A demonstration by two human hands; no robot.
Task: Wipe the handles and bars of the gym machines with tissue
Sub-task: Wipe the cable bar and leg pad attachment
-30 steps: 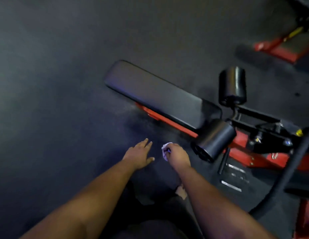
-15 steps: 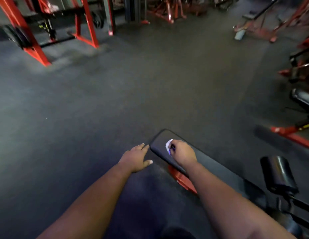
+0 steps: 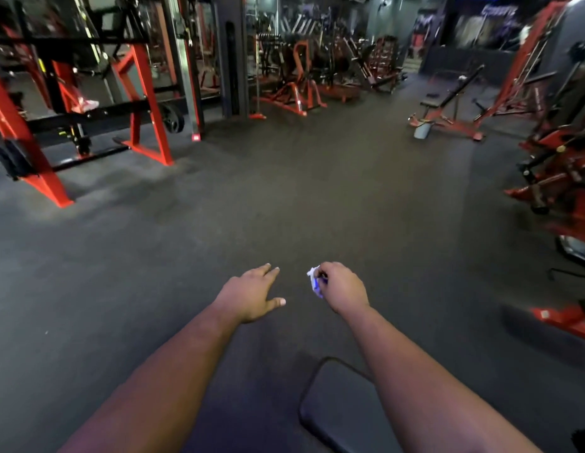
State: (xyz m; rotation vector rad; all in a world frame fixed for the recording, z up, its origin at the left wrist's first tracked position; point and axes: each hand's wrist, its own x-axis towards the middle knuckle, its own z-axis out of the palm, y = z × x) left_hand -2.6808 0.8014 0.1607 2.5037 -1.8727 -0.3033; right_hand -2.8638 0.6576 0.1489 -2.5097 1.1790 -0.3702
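Note:
My right hand (image 3: 341,286) is closed around a crumpled white tissue (image 3: 314,281), held out over the dark rubber floor. Beside it my left hand (image 3: 251,294) is empty, palm down with its fingers spread. The end of a black padded bench (image 3: 336,407) shows low in the head view, partly under my right forearm. Neither hand touches any machine.
A red and black rack (image 3: 88,103) stands at the left. More red machines (image 3: 565,171) line the right side and the far wall (image 3: 317,76). An incline bench (image 3: 448,106) and a small bucket (image 3: 423,129) sit at the back right. Open floor (image 3: 301,197) lies ahead.
The view has swung up from the bench to the room. The bench has dropped to the bottom of the frame. My right hand keeps hold of the tissue; both arms stay stretched forward.

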